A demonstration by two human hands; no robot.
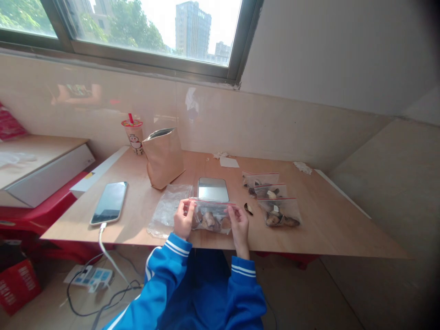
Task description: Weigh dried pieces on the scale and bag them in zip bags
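My left hand [184, 219] and my right hand [239, 230] pinch the red-lined top edge of a clear zip bag [210, 219] from either side. Brown dried pieces, perhaps mushrooms, fill its lower part. To the right stand several filled zip bags [279, 212], partly overlapping. A small dark-and-pale dried piece [248, 209] lies loose just beyond my right hand. Ahead of the held bag sits a flat digital scale [213, 189]. A crumpled clear plastic bag [167, 211] lies under and beyond my left hand.
A wooden table [309, 224] bears a brown paper bag [164, 158], a plastic drink cup [134, 136] and a charging smartphone [109, 203]. Its cable drops to a power strip [91, 277] on the floor. A red box [19, 286] stands at lower left.
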